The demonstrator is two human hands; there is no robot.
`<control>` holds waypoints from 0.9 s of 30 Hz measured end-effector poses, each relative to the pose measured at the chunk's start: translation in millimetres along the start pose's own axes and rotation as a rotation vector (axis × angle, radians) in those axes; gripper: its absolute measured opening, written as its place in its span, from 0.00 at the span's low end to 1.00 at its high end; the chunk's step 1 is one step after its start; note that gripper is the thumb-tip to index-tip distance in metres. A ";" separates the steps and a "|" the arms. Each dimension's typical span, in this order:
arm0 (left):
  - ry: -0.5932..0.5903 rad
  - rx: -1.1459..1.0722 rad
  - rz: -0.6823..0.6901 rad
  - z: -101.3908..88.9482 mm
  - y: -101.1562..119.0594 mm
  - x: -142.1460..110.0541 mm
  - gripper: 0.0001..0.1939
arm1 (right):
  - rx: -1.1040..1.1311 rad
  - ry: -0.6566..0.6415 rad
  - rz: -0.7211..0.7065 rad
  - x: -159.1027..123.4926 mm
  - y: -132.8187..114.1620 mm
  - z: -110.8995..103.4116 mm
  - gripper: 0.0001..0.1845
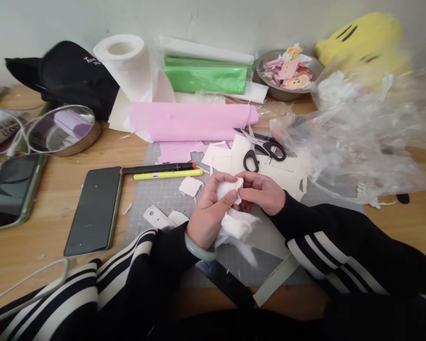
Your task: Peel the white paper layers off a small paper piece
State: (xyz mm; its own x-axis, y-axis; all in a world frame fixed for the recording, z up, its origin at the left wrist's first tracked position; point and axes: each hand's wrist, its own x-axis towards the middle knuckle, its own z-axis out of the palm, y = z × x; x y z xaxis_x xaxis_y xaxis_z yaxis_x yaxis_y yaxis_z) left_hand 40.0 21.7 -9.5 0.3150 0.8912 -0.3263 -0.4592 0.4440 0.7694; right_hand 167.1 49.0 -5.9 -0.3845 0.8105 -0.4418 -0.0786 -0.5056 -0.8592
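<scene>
Two-handed hold on a small white piece [227, 190], just above the grey cutting mat [138, 201], near the middle of the counter's [57, 189] front edge. Left hand [208, 215] nearly closed, thumb laid across the face of the piece, fingers curled behind. Right hand [264, 193] also nearly closed, fingertips pinching at the right rim. Right below, touching or almost touching the left hand, loose white fluff [238, 226], trailing toward the front edge.

Farther out, beyond the fingers, black-handled scissors [251, 162] on pale card scraps [289, 171]. To the left, on the mat, a wavy-edged white cutout [190, 186], with a yellow pen [168, 174] and a black pen [152, 168] just behind. Toward the front edge, below the wrists, a dark strip [227, 284] and a pale strip [275, 282]. Near the back edge, a pink roll [195, 121]; at the back right corner, crumpled plastic bags [372, 128].

Likeliest trouble: creasing or tearing of the thin-looking rim, from too hard a pinch between thumb and fingertips. Also possible: slipping of the piece, from a loosened left thumb; snagging of the fluff under the left wrist, from a low sweep; a bump against the scissors, from reaching forward too carelessly.
</scene>
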 end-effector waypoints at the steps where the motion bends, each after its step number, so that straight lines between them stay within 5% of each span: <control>1: -0.002 -0.001 0.004 0.3 0.1 0.3 0.12 | -0.001 0.002 0.005 0.4 0.5 0.0 0.11; 10: -0.093 0.005 0.052 1.6 0.3 1.2 0.12 | -0.008 0.000 -0.014 1.6 1.8 -2.0 0.16; 18: -0.175 0.128 0.018 -1.2 -2.4 -2.6 0.15 | -0.082 0.007 0.002 -2.2 1.7 2.2 0.03; 27: -0.165 0.159 0.045 -3.1 -2.2 -3.7 0.13 | -0.028 -0.088 -0.007 3.8 4.3 -5.0 0.09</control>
State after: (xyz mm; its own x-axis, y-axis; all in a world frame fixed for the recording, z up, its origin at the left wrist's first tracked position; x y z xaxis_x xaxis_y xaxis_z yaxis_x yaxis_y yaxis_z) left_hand 37.3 17.7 -11.7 0.4346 0.8769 -0.2054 -0.3438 0.3723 0.8621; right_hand 169.9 51.4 -12.5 -0.4634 0.7841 -0.4129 -0.0563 -0.4910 -0.8693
